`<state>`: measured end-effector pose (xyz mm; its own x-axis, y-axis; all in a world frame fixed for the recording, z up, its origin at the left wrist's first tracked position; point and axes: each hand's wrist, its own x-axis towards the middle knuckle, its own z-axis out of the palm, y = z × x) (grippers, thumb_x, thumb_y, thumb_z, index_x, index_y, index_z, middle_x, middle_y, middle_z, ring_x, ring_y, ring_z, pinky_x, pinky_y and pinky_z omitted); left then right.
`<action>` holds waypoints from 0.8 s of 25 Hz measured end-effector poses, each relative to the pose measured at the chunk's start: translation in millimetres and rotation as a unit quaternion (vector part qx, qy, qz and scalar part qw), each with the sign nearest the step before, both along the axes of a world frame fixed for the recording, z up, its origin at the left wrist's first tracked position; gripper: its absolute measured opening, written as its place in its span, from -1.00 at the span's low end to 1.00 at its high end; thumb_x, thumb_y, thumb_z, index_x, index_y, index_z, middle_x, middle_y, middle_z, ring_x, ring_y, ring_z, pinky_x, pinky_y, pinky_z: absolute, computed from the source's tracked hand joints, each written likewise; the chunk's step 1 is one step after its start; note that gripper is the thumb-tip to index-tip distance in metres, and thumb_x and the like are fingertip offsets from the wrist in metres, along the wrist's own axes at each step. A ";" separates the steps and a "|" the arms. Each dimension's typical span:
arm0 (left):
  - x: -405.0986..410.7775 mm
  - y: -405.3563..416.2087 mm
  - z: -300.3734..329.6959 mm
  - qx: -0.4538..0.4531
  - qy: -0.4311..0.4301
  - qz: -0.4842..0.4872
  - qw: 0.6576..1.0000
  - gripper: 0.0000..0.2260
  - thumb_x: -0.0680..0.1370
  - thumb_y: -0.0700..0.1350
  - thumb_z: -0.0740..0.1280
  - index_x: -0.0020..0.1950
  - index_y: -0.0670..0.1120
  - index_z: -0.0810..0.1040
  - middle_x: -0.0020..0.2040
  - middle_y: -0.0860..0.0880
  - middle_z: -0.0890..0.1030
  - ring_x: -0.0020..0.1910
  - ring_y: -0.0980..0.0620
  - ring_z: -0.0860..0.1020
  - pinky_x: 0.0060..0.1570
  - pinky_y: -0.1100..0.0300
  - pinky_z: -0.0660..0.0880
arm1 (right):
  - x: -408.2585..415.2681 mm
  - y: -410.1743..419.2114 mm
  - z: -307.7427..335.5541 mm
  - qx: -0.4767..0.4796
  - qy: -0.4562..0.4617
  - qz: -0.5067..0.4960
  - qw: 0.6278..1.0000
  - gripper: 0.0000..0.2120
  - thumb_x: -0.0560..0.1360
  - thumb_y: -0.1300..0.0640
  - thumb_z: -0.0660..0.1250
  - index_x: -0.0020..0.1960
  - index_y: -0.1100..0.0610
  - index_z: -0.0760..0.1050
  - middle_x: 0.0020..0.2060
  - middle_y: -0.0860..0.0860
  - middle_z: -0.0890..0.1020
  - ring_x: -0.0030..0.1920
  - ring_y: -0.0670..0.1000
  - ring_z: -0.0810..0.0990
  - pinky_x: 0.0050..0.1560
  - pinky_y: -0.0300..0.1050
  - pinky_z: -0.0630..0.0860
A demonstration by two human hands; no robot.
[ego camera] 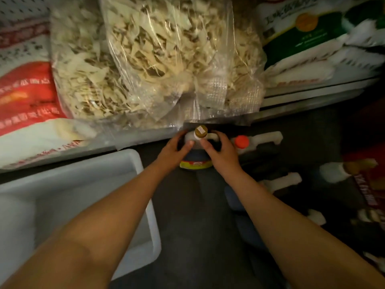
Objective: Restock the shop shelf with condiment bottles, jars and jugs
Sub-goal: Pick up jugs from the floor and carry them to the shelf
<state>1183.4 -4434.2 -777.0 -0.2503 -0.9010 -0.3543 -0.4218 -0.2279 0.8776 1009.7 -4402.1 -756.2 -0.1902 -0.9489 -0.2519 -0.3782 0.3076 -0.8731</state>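
Gold-capped jug (200,140) is getting gripped by left hand (176,150) and right hand (220,151), going beside the orange-capped jug (242,142), several still waiting.

Chinese print runs across the red-and-white sack (27,101), the green-and-white package (302,36) and a red carton (368,192), all too blurred to read. The jug's label (195,164) is illegible too.
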 end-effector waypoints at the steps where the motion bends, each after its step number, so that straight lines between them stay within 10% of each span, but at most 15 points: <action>1: 0.3 -0.5 -0.6 0.001 0.005 -0.001 1.000 -0.50 0.57 0.22 0.27 0.47 0.14 0.29 0.38 -0.01 0.43 0.34 0.04 0.41 0.24 0.13 0.44 | 0.2 1.1 -0.6 -0.002 -0.007 -0.004 1.000 -0.53 0.51 -0.13 0.42 0.34 0.01 0.44 0.16 -0.09 0.54 0.18 -0.10 0.51 0.06 -0.40 0.44; 7: 23.5 15.3 -18.6 -0.043 -0.028 -0.024 0.998 -0.43 0.39 0.49 0.21 0.34 0.32 0.30 0.34 -0.04 0.43 0.32 -0.02 0.43 0.24 -0.06 0.50 | 1.5 15.1 -8.9 0.009 -0.038 -0.009 0.999 -0.54 0.41 -0.13 0.51 0.22 0.04 0.52 0.07 -0.07 0.61 0.12 -0.08 0.58 0.03 -0.23 0.54; 13: 24.7 35.6 -22.3 -0.025 0.026 -0.004 0.999 -0.34 0.38 0.41 0.28 0.43 0.24 0.28 0.40 -0.07 0.31 0.33 -0.01 0.40 0.12 0.23 0.52 | 11.1 29.3 -15.7 0.023 -0.049 -0.033 0.998 -0.35 0.27 -0.33 0.46 0.27 -0.05 0.50 0.16 -0.08 0.61 0.19 -0.06 0.56 0.17 0.01 0.59; 20: 22.1 39.0 -24.6 0.016 0.045 0.039 0.998 -0.23 0.40 0.28 0.42 0.51 0.06 0.23 0.43 -0.07 0.36 0.34 -0.02 0.43 0.18 0.12 0.52 | 18.9 34.5 -16.6 0.040 -0.100 -0.041 0.993 -0.56 0.47 -0.11 0.46 0.28 -0.18 0.38 0.18 -0.16 0.48 0.20 -0.12 0.48 0.01 -0.31 0.47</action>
